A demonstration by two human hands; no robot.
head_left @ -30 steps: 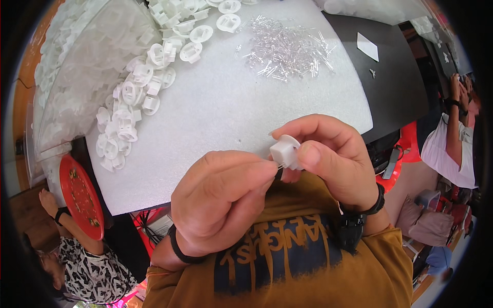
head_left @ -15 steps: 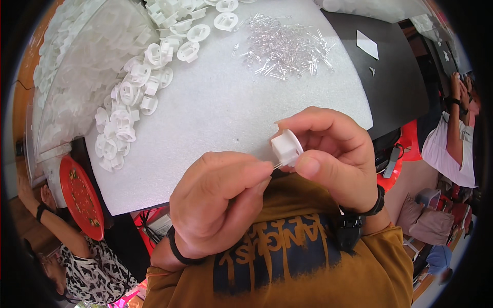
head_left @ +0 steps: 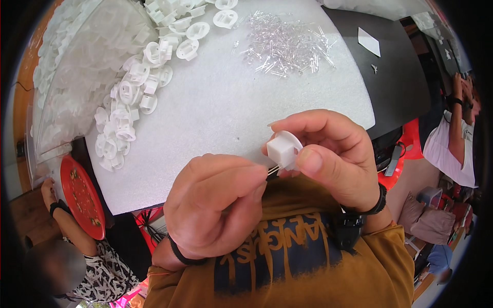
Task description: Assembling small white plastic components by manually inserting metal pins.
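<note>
Between the thumb and fingers of my right hand point(head_left: 336, 154) is a small white plastic holder point(head_left: 280, 150), a boxy body on a round flange. My left hand point(head_left: 215, 200) is closed in a pinch just left of it, on thin metal leads point(head_left: 273, 171) at the holder's lower edge. Whether a bulb sits on the leads inside the holder is hidden. Both hands are over the near edge of a white foam-like sheet point(head_left: 205, 108). Beyond them lies a heap of clear LEDs point(head_left: 287, 46) with thin metal legs.
Many like white holders point(head_left: 126, 92) are strewn along the sheet's left side, beside a full clear plastic bag point(head_left: 92, 66). A white paper piece point(head_left: 368, 42) lies on the black table point(head_left: 395, 77) at right. A red tray point(head_left: 82, 197) stands at left. People sit on both sides.
The white holder has tilted slightly and shifted a little left in my right hand. My left hand has drawn slightly left. The person at left has moved an arm and the head.
</note>
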